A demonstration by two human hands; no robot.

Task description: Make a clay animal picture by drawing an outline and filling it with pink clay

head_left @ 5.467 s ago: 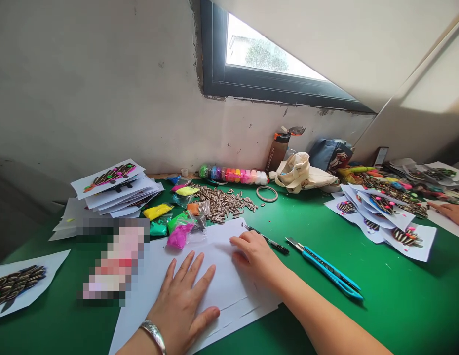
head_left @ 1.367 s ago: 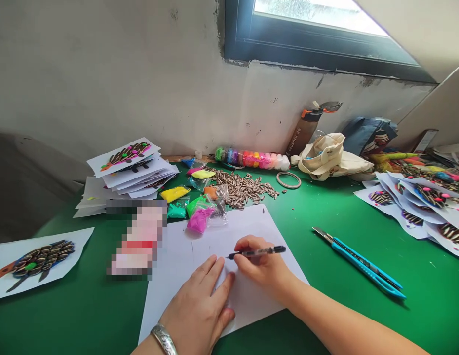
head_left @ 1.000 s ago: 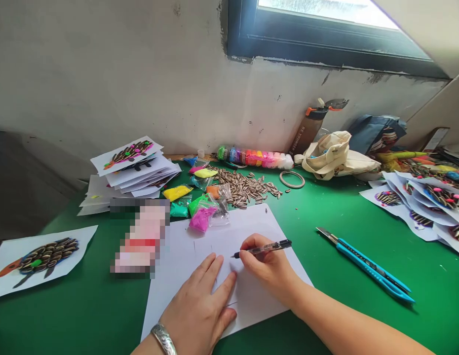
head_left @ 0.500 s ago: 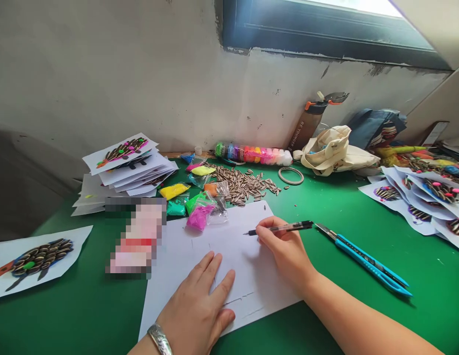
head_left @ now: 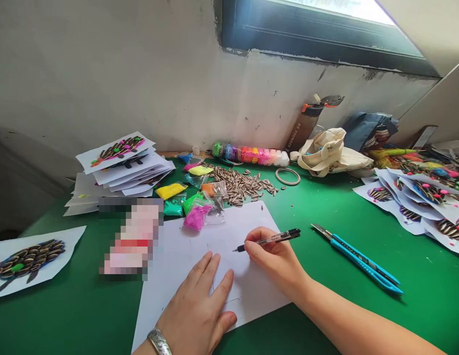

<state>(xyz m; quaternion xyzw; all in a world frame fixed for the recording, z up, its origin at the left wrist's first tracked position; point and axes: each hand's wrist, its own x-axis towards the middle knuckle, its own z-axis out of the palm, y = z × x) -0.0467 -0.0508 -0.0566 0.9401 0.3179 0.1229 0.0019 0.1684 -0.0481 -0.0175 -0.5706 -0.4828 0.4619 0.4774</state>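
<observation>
A white sheet of paper (head_left: 237, 229) lies on the green table, bearing a few short thin pen lines. My left hand (head_left: 200, 298) rests flat on its lower left part, fingers spread, a silver bangle on the wrist. Over the right side of the sheet, my right hand (head_left: 276, 259) grips a black pen (head_left: 272, 240) between thumb and fingers. The pen's tip points left; whether it touches the paper I cannot tell. To the right of that hand lies a blue utility knife (head_left: 363, 259) with its blade out.
Bags of coloured clay (head_left: 197, 217) overlap the sheet's top edge, near a pile of sunflower seeds (head_left: 242, 185). Seed-decorated pictures lie in a left stack (head_left: 122, 170) and a right stack (head_left: 407, 197). Behind are a tape ring (head_left: 287, 170), bottle (head_left: 303, 128) and cloth bag (head_left: 327, 153).
My right hand has moved left and slightly down over the sheet with the pen. My left hand stays flat in about the same place. The whole view has shifted slightly.
</observation>
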